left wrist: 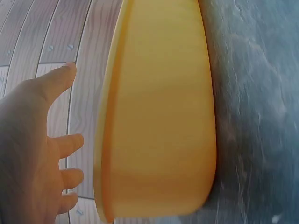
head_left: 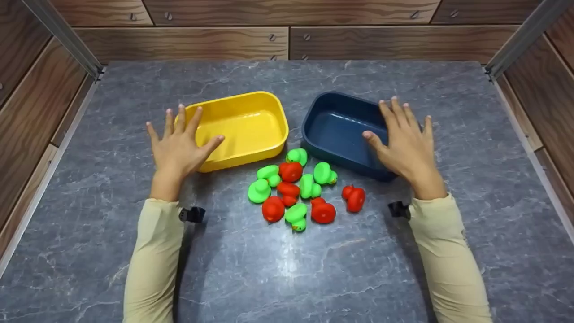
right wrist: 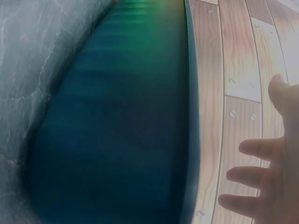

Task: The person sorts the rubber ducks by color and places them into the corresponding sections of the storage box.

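Observation:
My left hand (head_left: 178, 150) is spread over the left end of a yellow bin (head_left: 242, 159), holding nothing. In the left wrist view its fingers stand apart from the bin's outer wall (left wrist: 161, 112). Over the right end of a dark blue bin (head_left: 345, 159) hovers my right hand (head_left: 407, 148), fingers straight and spread. A gap shows between that hand and the blue wall (right wrist: 117, 126) in the right wrist view. Several green rubber ducks (head_left: 259, 191) and several red rubber ducks (head_left: 323, 211) lie in a loose cluster before the bins, some tipped over.
Both bins stand on a grey marbled tabletop (head_left: 287, 278), angled toward each other with a narrow gap between them. Wood-patterned panels (head_left: 287, 42) border the table at the back and sides. Metal posts (head_left: 67, 40) rise at the back corners.

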A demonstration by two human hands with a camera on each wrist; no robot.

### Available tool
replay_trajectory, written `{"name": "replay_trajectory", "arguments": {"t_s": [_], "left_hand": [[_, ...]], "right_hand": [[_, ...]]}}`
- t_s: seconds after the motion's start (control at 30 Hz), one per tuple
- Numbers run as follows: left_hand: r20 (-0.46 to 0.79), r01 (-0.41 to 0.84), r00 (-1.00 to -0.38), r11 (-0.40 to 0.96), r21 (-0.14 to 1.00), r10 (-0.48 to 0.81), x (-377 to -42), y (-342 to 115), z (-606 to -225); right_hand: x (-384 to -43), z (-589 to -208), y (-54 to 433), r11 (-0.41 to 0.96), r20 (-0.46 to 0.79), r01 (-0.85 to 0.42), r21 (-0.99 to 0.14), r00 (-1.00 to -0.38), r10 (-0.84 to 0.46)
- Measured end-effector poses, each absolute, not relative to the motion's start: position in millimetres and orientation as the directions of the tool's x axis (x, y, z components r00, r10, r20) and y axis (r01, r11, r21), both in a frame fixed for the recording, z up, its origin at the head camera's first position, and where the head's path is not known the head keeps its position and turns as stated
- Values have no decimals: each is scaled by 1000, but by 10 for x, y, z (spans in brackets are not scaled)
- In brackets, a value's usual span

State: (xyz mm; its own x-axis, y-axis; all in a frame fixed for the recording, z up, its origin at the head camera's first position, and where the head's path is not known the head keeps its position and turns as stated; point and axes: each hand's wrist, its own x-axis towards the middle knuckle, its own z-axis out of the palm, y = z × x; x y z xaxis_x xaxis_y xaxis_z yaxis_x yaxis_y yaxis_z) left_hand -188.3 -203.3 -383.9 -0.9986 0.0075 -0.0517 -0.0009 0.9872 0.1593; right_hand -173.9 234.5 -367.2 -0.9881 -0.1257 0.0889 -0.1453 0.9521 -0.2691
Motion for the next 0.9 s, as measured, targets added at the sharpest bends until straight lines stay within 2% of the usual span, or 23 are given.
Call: {"name": "replay_trajectory", "arguments": {"t_s": [0.3, 0.57, 0.73, 0.9], "left_hand": [[-43, -37, -999, 986, 161, -30, -1812, -2289, -3812], [-28, -55, -998, 973, 226, -50, -1744, -2460, -3856], [-37, -64, -998, 966, 251, -57, -1687, -2546, -3916], [-34, -67, -998, 955, 289, -60, -1651, -2615, -3950]], "right_hand": [[-1616, -3695, 2251, 918, 189, -249, -310, -962, -198], [-1472, -3767, 2200, 799, 347, -415, -435, -896, -277], [-1362, -3768, 2167, 705, 378, -502, -500, -859, -344], [-1286, -3766, 2135, 652, 347, -542, -529, -840, -417]]}}
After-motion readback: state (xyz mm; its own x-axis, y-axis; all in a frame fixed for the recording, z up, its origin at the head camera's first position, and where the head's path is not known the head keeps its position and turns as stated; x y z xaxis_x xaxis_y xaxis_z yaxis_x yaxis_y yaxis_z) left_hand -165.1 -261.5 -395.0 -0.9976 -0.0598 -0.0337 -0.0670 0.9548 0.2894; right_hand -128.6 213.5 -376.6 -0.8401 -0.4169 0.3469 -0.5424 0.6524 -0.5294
